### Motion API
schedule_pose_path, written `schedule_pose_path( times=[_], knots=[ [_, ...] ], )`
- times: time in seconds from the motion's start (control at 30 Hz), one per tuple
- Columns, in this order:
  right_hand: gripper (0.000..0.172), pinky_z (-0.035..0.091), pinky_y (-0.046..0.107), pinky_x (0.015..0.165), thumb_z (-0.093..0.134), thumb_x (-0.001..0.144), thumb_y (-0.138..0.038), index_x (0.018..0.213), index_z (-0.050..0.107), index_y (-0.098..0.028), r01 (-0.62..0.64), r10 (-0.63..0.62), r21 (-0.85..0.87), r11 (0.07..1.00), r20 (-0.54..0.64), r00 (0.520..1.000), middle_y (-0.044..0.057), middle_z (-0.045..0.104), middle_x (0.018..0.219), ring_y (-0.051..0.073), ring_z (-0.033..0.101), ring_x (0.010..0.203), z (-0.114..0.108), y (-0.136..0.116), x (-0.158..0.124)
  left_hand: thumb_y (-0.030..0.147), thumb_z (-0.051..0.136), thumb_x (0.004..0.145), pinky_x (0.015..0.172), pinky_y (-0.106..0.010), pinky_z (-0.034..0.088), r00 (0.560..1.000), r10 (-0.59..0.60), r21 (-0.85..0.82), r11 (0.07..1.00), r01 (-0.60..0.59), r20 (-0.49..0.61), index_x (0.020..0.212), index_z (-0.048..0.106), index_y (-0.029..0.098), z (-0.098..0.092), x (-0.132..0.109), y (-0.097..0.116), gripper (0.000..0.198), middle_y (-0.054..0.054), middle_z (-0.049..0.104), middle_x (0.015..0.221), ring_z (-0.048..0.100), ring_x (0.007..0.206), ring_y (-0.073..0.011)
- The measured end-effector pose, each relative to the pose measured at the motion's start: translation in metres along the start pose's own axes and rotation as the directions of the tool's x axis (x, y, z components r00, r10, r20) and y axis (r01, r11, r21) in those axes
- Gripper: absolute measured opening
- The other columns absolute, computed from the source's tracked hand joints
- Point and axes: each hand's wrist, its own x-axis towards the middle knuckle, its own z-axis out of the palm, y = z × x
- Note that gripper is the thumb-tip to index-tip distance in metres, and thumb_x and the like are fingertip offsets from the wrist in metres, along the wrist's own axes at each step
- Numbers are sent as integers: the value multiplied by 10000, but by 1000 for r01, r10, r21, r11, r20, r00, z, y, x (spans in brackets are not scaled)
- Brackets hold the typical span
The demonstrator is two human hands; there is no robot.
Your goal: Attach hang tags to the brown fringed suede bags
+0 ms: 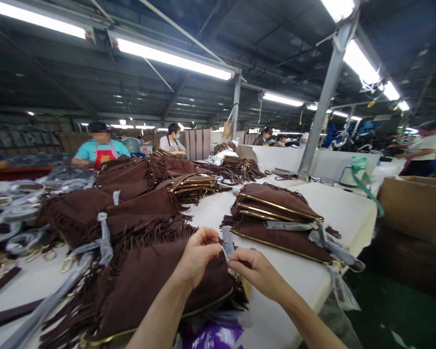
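A dark brown fringed handbag (160,281) with a gold-coloured edge lies on the table in front of me. Over its right end, a short strap in translucent plastic wrap (227,240) stands up between my hands. My left hand (200,254) is closed, thumb and forefinger pinched at the left side of the wrap. From the right, my right hand (257,271) pinches the lower part of the same wrap. The exact bit between the fingertips is partly hidden. Just beneath my hands, some metal hardware shows at the bag's corner.
Brown bags (276,208) are stacked to the right, others (138,194) to the left. Plastic-wrapped straps (14,213) pile up at far left. A purple plastic bag (218,334) lies near me. Cardboard box (417,208) stands right of the white table (349,198). Several people work beyond.
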Motion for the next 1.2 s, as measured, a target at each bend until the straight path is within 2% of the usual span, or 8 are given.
schedule_pose_path(
  times=[0.2, 0.37, 0.5, 0.7, 0.9, 0.97, 1.07, 1.2],
  knots=[
    [299, 361, 260, 617, 532, 898, -361, 642, 540, -208, 19, -20, -14, 1000, -70, 997, -27, 533, 645, 155, 503, 652, 3, 7, 2, 187, 725, 547, 629, -229, 429, 999, -19, -60, 998, 17, -37, 778, 584, 173, 0, 1, -6, 271, 32, 587, 726, 535, 640, -100],
    [340, 347, 256, 552, 463, 918, -391, 627, 497, -216, -20, 11, -51, 999, -172, 985, -38, 478, 595, 148, 467, 596, 7, 18, 5, 182, 653, 589, 554, -240, 366, 990, -140, 334, 934, 128, 11, 643, 620, 148, 1, -3, -26, 72, 19, 578, 560, 493, 541, -117],
    [319, 354, 263, 572, 468, 910, -348, 620, 496, -217, -4, -10, -90, 996, -159, 987, -28, 512, 612, 154, 491, 617, 9, 16, 6, 207, 654, 604, 543, -246, 317, 994, -101, 454, 888, 69, 46, 593, 657, 144, 5, -5, -39, 64, 29, 544, 538, 456, 538, -119],
    [301, 347, 275, 587, 429, 917, -316, 632, 464, -224, 4, -37, -198, 980, -164, 986, -14, 521, 634, 162, 495, 628, 10, 11, 7, 235, 596, 592, 527, -256, 286, 997, -78, 404, 913, 62, 24, 492, 575, 167, 5, -3, -42, 122, 26, 501, 489, 410, 507, -119],
    [335, 345, 278, 565, 415, 930, -364, 624, 417, -229, -18, -4, -133, 991, -162, 987, -29, 468, 609, 155, 457, 607, 8, 9, 8, 223, 588, 557, 526, -249, 286, 986, -166, 230, 959, 163, -5, 514, 576, 163, 2, -3, -36, 75, 21, 533, 483, 432, 505, -117],
    [303, 358, 268, 545, 457, 919, -393, 667, 473, -225, -59, 57, -11, 998, -104, 993, -39, 470, 605, 146, 455, 588, 2, 4, 7, 214, 594, 553, 532, -242, 297, 977, -214, 117, 970, 214, -16, 535, 586, 157, 0, -2, -33, 60, 20, 549, 499, 449, 516, -114],
    [218, 400, 252, 554, 623, 824, -421, 824, 571, -209, -163, 141, 269, 949, 99, 985, -42, 536, 673, 135, 501, 602, -13, -5, 3, 213, 610, 545, 552, -236, 329, 964, -262, -4, 965, 262, 34, 555, 593, 146, -4, -1, -29, 70, 17, 557, 530, 463, 534, -108],
    [276, 403, 254, 591, 743, 719, -379, 872, 616, -188, -330, 160, 431, 840, 385, 909, -26, 611, 685, 132, 535, 610, -30, -12, -3, 241, 628, 546, 618, -247, 400, 949, -289, -132, 943, 304, 123, 574, 596, 138, -6, 0, -30, 111, 6, 576, 576, 505, 566, -113]
  ],
)
